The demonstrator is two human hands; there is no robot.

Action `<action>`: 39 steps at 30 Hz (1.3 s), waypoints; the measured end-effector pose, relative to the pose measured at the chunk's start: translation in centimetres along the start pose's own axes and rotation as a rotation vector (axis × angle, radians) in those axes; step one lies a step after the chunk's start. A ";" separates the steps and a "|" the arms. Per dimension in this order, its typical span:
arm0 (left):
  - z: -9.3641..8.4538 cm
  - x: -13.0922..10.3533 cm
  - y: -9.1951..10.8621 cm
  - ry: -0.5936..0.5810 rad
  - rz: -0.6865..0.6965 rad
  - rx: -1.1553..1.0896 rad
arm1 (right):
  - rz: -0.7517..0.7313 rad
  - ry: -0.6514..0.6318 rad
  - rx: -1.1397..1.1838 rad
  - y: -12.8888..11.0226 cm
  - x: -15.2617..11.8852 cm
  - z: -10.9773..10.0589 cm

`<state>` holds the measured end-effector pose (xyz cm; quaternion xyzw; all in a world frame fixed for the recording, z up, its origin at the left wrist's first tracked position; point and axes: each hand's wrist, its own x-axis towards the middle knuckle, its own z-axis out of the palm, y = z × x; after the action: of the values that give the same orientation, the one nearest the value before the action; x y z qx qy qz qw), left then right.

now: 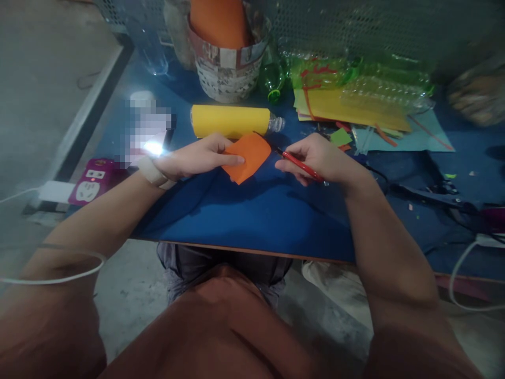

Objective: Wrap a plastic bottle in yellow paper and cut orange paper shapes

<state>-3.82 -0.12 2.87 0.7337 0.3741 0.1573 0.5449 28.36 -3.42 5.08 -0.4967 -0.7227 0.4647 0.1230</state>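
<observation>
My left hand pinches a small orange paper piece just above the blue table. My right hand grips a red pen, its tip pointing at the right edge of the orange paper. Just behind the paper lies a plastic bottle wrapped in yellow paper, on its side.
A bucket covered in newspaper holds an orange roll at the back. Green plastic bottles, yellow and blue sheets and paper scraps lie back right. A pink power strip sits left; cables and dark tools lie right.
</observation>
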 end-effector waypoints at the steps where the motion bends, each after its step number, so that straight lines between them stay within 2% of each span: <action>1: 0.0 0.0 0.1 -0.001 -0.002 -0.001 | -0.002 -0.002 -0.012 0.0 0.0 -0.1; 21: -0.2 0.0 0.4 -0.065 0.039 0.125 | -0.008 0.013 -0.003 -0.5 -0.4 0.2; 28: -0.2 0.2 0.2 -0.091 0.031 0.111 | -0.021 0.017 -0.114 -0.3 -0.1 0.0; 33: -0.3 0.1 0.2 -0.102 0.083 0.129 | -0.043 0.010 -0.156 0.2 0.0 -0.5; 39: -0.5 0.2 -0.1 -0.116 0.107 0.149 | -0.052 0.038 -0.192 -0.5 -0.4 -0.3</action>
<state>-4.04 0.34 2.94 0.7992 0.3127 0.1151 0.5003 28.49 -3.65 5.74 -0.4958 -0.7741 0.3806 0.1006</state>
